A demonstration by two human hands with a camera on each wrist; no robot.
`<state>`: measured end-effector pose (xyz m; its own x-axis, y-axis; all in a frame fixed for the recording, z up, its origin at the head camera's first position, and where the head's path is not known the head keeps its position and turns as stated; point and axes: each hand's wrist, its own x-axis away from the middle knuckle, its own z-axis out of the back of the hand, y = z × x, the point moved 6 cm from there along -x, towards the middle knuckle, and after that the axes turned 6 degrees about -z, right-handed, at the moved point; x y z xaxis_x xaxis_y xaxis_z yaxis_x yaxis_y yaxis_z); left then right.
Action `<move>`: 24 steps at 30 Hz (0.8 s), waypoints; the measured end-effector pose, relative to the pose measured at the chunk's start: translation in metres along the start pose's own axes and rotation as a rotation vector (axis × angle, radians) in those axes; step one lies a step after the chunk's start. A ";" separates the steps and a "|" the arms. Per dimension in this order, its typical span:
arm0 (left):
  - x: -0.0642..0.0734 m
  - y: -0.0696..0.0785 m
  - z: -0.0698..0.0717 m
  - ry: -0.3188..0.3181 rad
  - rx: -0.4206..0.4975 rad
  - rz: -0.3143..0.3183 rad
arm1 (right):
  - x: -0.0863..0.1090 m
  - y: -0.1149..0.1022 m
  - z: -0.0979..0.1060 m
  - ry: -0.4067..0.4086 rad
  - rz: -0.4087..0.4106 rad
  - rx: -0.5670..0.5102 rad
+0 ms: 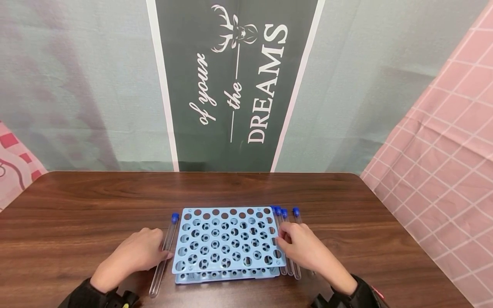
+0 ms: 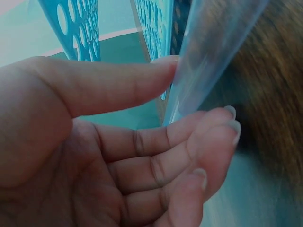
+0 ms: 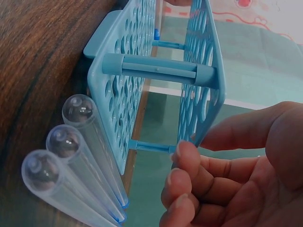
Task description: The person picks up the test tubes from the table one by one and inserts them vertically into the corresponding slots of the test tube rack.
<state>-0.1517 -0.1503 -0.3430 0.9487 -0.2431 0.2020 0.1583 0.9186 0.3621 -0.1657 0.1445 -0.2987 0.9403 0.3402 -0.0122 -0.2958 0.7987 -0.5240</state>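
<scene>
While the hands work well in front of it, backdrop (image 1: pixel 227 156): hanging cloth, dark centre panel with white lettering.
Table (image 1: pixel 96 201): dark wood grain, carries everything handled.
Rack (image 1: pixel 197 268): pale blue, mid-table between the hands; two perforated plates, one above the other, joined by posts. Looks like moulded plastic, so probably light and stiff; best held by the outer edges or an end post (posts clearest from the right wrist).
Right hand (image 1: pixel 302 244): at the rack's right edge, above the tubes there; fingers bent, thumb at the upper plate's rim. Cannot tell whether they pinch it or only touch.
Left hand (image 1: pixel 144 248): beside the rack, fingers bent about the left tube, thumb across it on the rack side; firmness of the grasp cannot be judged.
Left tube (image 1: pixel 158 276): clear, slender, left of the rack, rounded end towards the person.
Right-side tubes (image 3: pixel 59 189): several of the same kind, side by side along the rack's right side; three rounded ends show. Likely light, smooth, apt to roll or slip, perhaps brittle if glass (material unconfirmed); a gentle pinch at mid-length or just below the cap should suit.
Caps (image 1: pixel 296 211): blue, on the tubes' far ends.
</scene>
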 end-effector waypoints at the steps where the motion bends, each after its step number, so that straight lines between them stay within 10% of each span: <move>1: 0.000 0.000 0.000 -0.001 0.004 0.000 | 0.000 0.000 0.000 -0.001 0.001 -0.001; 24: -0.001 -0.002 0.002 0.009 -0.011 -0.020 | 0.001 0.001 -0.001 -0.002 0.016 0.002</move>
<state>-0.1535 -0.1529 -0.3420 0.9478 -0.2585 0.1865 0.1801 0.9170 0.3558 -0.1653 0.1450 -0.2996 0.9350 0.3541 -0.0193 -0.3115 0.7942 -0.5217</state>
